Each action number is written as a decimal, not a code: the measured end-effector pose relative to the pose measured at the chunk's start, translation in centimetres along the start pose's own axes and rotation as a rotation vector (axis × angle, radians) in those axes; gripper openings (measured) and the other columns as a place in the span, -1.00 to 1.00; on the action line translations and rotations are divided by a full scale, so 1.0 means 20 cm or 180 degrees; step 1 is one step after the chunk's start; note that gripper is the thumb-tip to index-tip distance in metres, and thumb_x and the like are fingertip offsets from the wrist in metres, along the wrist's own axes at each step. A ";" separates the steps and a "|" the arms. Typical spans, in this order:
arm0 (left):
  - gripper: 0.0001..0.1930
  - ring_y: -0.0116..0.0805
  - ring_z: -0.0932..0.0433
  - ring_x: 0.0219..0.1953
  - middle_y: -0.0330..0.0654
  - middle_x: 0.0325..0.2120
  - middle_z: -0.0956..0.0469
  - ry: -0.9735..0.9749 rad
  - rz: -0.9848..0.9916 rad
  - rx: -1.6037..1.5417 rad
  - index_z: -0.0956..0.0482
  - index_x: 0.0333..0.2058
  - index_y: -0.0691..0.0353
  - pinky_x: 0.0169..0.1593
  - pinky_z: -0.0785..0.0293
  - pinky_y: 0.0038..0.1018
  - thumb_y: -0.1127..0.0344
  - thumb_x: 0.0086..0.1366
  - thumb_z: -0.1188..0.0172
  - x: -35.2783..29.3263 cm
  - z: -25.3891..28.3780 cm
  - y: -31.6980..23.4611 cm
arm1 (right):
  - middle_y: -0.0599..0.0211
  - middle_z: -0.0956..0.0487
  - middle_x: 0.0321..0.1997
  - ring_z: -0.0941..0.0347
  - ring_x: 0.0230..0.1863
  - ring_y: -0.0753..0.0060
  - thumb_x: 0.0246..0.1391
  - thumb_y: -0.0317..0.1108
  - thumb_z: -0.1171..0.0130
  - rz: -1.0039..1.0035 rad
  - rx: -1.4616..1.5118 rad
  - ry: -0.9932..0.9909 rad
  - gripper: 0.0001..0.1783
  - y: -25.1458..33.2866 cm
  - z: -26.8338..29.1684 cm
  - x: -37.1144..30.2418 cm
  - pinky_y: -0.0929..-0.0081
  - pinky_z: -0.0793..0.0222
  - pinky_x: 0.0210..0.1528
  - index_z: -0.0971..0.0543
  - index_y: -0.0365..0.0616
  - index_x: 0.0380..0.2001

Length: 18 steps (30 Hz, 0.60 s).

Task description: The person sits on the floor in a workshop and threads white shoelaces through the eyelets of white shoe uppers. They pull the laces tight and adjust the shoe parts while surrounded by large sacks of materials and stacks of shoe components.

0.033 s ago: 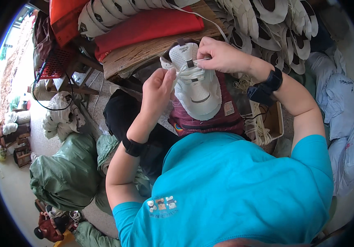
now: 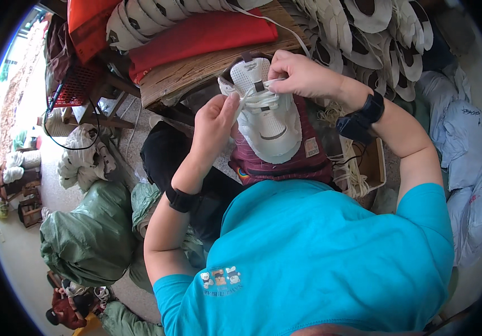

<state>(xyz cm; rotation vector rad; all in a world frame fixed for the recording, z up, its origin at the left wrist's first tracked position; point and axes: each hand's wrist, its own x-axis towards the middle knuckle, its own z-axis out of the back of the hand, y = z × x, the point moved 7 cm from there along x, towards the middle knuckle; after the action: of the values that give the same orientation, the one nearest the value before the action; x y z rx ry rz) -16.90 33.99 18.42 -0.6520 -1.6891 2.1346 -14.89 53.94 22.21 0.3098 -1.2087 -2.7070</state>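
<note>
A white shoe upper (image 2: 274,140) rests toe toward me on the maroon striped cloth (image 2: 315,162) over my lap. White shoelace (image 2: 261,102) crosses its front below the textured tongue (image 2: 250,73). My left hand (image 2: 214,122) is closed at the left side of the lacing, thumb and fingers pinching a lace strand. At the upper right of the opening, my right hand (image 2: 297,74) pinches another lace portion by the eyelets. The fingertips of both hands partly cover the lace.
Beyond the shoe stands a wooden table (image 2: 179,84) with red cloth (image 2: 202,42) and a row of white shoe uppers (image 2: 157,19). More uppers (image 2: 375,33) hang in piles at the far right. A box of loose laces (image 2: 372,168) sits right; green sacks (image 2: 92,232) lie left.
</note>
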 end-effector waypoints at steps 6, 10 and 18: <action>-0.51 -0.63 -0.20 -0.74 -0.39 -0.82 -0.29 0.0842 0.0880 -0.0433 -0.64 -0.23 0.33 -0.59 -0.09 -0.62 -0.02 0.51 0.07 -0.03 -0.07 -0.04 | 0.41 -0.41 -0.16 -0.38 -0.18 0.49 0.15 -0.21 -0.26 -0.0751 0.1650 0.0251 -0.70 -0.05 0.00 -0.01 0.46 -0.31 -0.08 -0.58 -0.29 -0.28; -0.55 -0.64 -0.16 -0.75 -0.39 -0.83 -0.25 0.1115 0.1138 -0.0787 -0.64 -0.23 0.33 -0.59 -0.07 -0.62 0.03 0.51 0.06 -0.05 -0.11 -0.04 | 0.34 -0.41 -0.16 -0.41 -0.19 0.42 0.12 -0.22 -0.26 -0.0185 0.0322 0.0085 -0.69 -0.02 0.02 0.00 0.42 -0.34 -0.08 -0.57 -0.24 -0.20; -0.73 -0.67 -0.25 -0.71 -0.38 -0.79 -0.31 0.0517 0.0580 -0.0225 -0.62 -0.27 0.27 -0.56 -0.15 -0.63 0.19 0.46 -0.07 0.00 -0.07 -0.07 | 0.29 -0.44 -0.21 -0.46 -0.18 0.30 -0.01 -0.17 -0.34 -0.0048 -0.0233 -0.0375 -0.68 0.00 -0.01 0.01 0.39 -0.37 -0.13 -0.58 -0.20 -0.34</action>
<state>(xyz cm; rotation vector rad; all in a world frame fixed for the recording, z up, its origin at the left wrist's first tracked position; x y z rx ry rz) -16.11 35.42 19.58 -1.0067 -1.6798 2.0828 -15.08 53.76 21.98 0.1525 -1.1368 -2.8097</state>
